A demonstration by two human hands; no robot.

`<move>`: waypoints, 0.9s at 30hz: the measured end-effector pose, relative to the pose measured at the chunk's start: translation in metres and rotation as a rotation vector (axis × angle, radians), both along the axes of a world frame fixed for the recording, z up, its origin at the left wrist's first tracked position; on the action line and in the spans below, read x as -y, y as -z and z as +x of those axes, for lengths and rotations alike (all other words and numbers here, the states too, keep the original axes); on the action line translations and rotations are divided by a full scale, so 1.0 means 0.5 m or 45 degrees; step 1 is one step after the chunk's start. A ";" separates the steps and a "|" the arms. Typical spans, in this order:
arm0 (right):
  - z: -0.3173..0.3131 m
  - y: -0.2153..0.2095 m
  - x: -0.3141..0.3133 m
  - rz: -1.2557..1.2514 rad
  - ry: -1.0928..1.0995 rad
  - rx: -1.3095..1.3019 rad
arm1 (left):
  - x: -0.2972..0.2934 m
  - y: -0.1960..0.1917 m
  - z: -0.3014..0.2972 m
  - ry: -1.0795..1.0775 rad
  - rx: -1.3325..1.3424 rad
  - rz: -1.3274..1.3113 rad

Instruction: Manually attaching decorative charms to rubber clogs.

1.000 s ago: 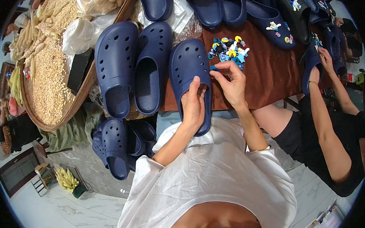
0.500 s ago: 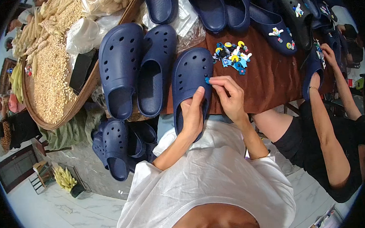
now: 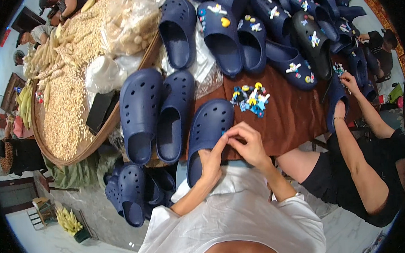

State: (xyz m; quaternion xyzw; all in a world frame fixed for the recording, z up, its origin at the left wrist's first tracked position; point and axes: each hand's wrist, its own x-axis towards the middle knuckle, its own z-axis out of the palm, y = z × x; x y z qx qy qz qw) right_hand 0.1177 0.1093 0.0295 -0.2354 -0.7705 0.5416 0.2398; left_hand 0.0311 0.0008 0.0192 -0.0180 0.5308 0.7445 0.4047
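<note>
A navy blue clog (image 3: 210, 118) with round holes lies in front of me, toe pointing away. My left hand (image 3: 211, 163) grips it, fingers inside the opening and thumb along its right side. Thumb and forefinger of my right hand (image 3: 249, 146) are pinched together at that same side, meeting my left thumb. Between them a bit of a small blue shoe charm (image 3: 224, 133) shows at a hole; most of it is hidden. Just beyond my right hand, a pile of colourful shoe charms (image 3: 251, 99) rests on the brown cloth (image 3: 284, 122).
Plain navy clogs (image 3: 142, 111) stand to the left, others with charms (image 3: 220, 34) at the back. A round woven tray (image 3: 71, 157) of corn kernels fills the far left. At right, a co-worker's hands (image 3: 348, 83) work on another clog. More clogs (image 3: 132, 194) hang lower left.
The whole scene sits lower in the picture as the view tilts up. My left thumb has come up to the charm, and my right fingertips have closed in beside it.
</note>
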 end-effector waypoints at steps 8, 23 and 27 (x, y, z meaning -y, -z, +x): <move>0.019 0.011 -0.008 -0.311 -0.205 -0.034 | 0.036 0.031 0.004 0.039 0.016 -0.021; 0.010 0.029 -0.023 -0.722 -0.265 0.098 | 0.038 0.008 0.019 -0.059 -0.122 -0.047; 0.013 0.042 -0.017 -0.747 -0.242 0.129 | 0.046 0.012 0.026 -0.081 -0.136 -0.119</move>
